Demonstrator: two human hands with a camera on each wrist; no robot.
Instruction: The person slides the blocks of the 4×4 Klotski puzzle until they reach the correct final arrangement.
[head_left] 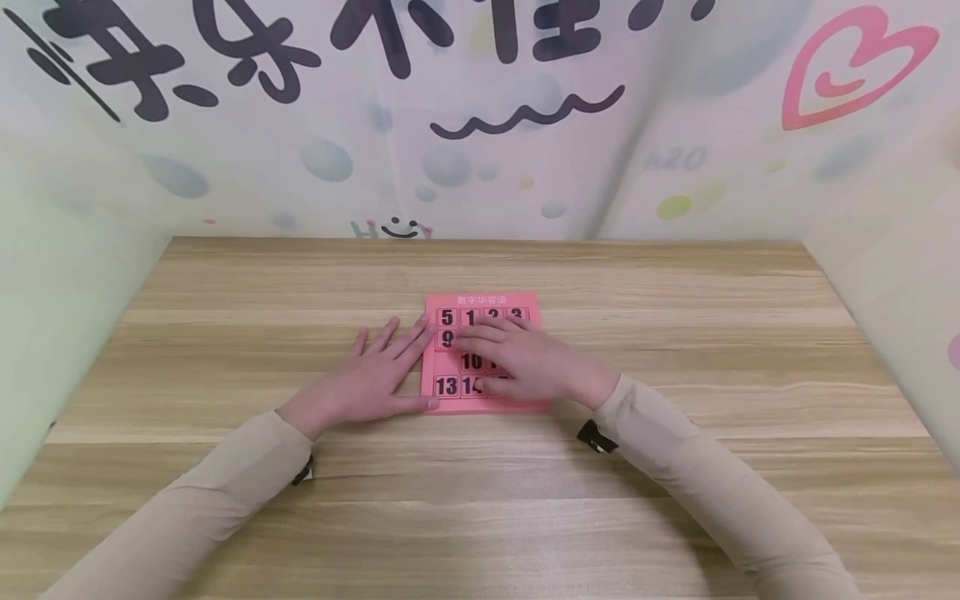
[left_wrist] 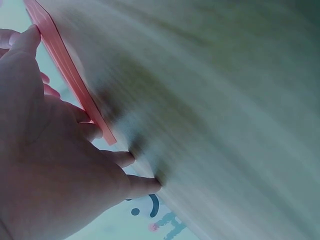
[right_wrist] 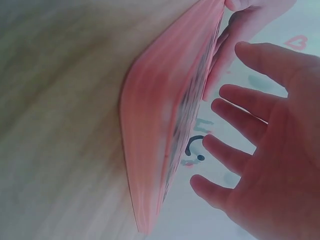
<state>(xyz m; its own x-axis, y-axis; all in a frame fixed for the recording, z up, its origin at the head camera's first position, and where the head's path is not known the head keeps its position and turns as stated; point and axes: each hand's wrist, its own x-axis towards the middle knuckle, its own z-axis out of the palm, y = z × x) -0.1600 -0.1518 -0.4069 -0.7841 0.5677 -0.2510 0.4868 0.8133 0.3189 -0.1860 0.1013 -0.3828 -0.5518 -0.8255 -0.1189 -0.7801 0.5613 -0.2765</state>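
Note:
A pink sliding number puzzle (head_left: 483, 407) lies flat on the table, its numbered tiles in rows. The tile 5 (head_left: 447, 317) is at the top left, the 9 tile (head_left: 447, 339) just below. Under the 9 is a bare slot; tile 10 (head_left: 471, 362) stands right of it. My left hand (head_left: 360, 383) lies spread at the puzzle's left side, with thumb and fingertips at its edge in the left wrist view. Over the right half my right hand (head_left: 532, 358) hovers, covering several tiles. In the right wrist view its fingers (right_wrist: 245, 120) extend above the tile face.
The wood-grain table (head_left: 480, 533) runs back to a printed wall cloth (head_left: 247, 167) with dark lettering and a pink heart. Pale side panels stand at left and right. A dark strap piece (head_left: 597, 436) shows beneath the right wrist.

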